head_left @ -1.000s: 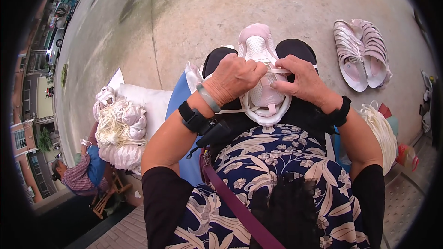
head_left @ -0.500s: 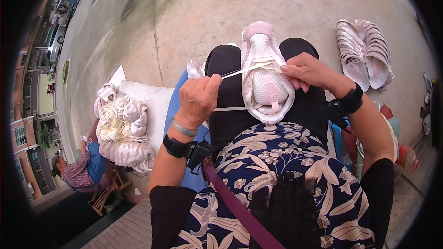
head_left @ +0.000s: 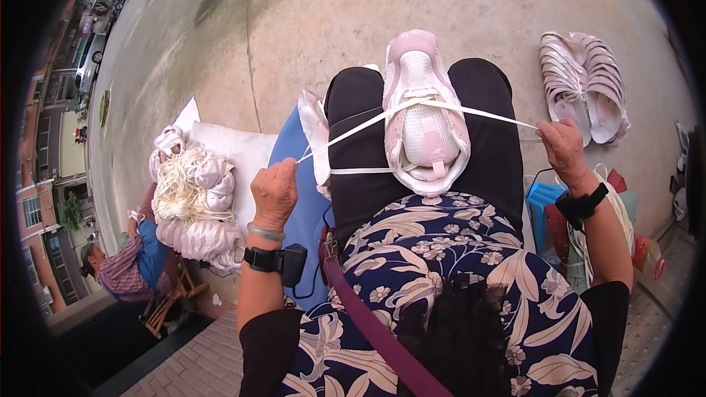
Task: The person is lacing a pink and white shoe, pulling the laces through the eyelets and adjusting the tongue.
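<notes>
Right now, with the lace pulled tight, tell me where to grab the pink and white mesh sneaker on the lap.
Grip the pink and white mesh sneaker across its heel end, coming from the near side. It lies sole down on the lap, toe pointing away, and the heel rim is bare. The white flat lace crosses the midfoot, stretched between the left hand and the right hand, so avoid that part.

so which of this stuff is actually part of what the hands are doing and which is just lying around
In hand:
- pink shoe on the lap
- white lace through it, pulled taut
- left hand and right hand, each gripping a lace end

Lying about:
- pair of finished shoes on the ground
- heap of shoe uppers on a white sack
- blue stool
</notes>
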The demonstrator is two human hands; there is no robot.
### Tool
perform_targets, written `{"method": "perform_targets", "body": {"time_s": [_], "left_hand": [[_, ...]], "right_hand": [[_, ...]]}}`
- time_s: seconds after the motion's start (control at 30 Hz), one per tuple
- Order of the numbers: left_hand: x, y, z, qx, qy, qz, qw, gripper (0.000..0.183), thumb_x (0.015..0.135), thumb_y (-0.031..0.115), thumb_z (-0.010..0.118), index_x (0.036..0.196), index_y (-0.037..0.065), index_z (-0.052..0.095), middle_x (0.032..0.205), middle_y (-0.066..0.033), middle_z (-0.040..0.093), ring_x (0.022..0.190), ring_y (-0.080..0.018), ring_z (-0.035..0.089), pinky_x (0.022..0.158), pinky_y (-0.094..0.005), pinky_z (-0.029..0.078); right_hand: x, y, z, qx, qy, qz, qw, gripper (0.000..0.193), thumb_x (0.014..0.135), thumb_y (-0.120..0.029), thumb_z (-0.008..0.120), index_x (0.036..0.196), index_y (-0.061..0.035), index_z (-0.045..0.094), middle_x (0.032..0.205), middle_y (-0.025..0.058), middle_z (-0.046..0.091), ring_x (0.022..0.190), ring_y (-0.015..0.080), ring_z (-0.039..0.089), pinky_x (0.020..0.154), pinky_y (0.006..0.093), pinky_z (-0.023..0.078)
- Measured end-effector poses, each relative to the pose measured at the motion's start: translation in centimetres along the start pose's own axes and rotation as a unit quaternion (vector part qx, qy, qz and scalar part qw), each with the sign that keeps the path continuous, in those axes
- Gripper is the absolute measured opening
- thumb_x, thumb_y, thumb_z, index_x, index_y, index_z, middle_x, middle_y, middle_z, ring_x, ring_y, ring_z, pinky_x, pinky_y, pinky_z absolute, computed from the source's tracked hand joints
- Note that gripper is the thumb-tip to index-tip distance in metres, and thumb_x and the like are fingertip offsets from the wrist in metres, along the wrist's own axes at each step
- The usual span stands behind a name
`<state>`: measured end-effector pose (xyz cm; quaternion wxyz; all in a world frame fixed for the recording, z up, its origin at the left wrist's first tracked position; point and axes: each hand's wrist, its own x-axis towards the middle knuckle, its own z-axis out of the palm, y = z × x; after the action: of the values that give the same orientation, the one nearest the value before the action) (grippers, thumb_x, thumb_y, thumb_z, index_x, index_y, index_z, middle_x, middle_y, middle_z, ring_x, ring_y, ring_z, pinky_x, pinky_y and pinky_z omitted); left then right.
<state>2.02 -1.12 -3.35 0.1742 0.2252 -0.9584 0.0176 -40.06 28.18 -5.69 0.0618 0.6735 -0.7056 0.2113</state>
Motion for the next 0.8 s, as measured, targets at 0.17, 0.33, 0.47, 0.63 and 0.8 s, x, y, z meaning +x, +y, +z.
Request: {"method": "perform_targets", "body": {"time_s": [0.17,0.33,0.47,0.63,0.8], "left_hand": [[-8.4,-7.2,-1.8,0.049,-0.007,-0.203,0.978,0.007,0.086,0.011,0.055,0.086,0.005,0.059,0.069,-0.0145,0.058,0.062,-0.0336,0.057,0.055,-0.0399,0.043],[-16.9,-14.5,-5.6,0.042,-0.033,-0.403,0.914,0.015,0.088,0.017,0.054,0.090,0.005,0.062,0.069,-0.0142,0.061,0.059,-0.0278,0.058,0.056,-0.0359,0.045],[-18.2,-16.8,-9.3,-0.053,0.012,-0.488,0.871,0.018,0.087,0.017,0.054,0.081,0.002,0.061,0.060,-0.0067,0.057,0.058,-0.0155,0.058,0.053,-0.0298,0.044],[-15.4,-17.7,-8.1,-0.154,0.025,-0.594,0.789,0.019,0.082,0.011,0.050,0.069,-0.001,0.058,0.053,-0.0065,0.053,0.039,-0.0128,0.049,0.037,-0.0260,0.042],[-3.2,-5.2,-2.3,-0.427,-0.330,-0.505,0.673,0.022,0.084,0.019,0.057,0.072,0.002,0.061,0.054,-0.0050,0.057,0.038,-0.0098,0.049,0.036,-0.0204,0.037]], "right_hand": [[-12.3,11.6,-3.6,-0.101,0.024,0.203,0.974,0.016,0.087,-0.011,0.058,0.101,-0.0055,0.061,0.089,0.0134,0.064,0.074,0.0299,0.060,0.068,0.0354,0.047],[-22.6,20.0,-10.8,-0.224,0.015,0.308,0.925,0.021,0.093,-0.018,0.053,0.110,-0.0084,0.061,0.097,0.0168,0.064,0.086,0.0336,0.062,0.071,0.0362,0.049],[-25.9,22.4,-15.0,-0.260,0.001,0.333,0.906,0.023,0.094,-0.021,0.051,0.110,-0.0089,0.061,0.095,0.0181,0.064,0.088,0.0342,0.062,0.070,0.0362,0.049],[-24.8,23.2,-14.4,-0.113,0.073,0.524,0.841,0.026,0.094,-0.029,0.049,0.098,-0.0068,0.063,0.066,0.0094,0.059,0.050,0.0211,0.052,0.047,0.0291,0.041],[-8.6,5.1,-2.1,0.470,-0.025,0.597,0.650,0.026,0.091,-0.029,0.053,0.082,-0.0056,0.056,0.050,-0.0019,0.045,0.035,0.0056,0.034,0.037,0.0216,0.033]]}}
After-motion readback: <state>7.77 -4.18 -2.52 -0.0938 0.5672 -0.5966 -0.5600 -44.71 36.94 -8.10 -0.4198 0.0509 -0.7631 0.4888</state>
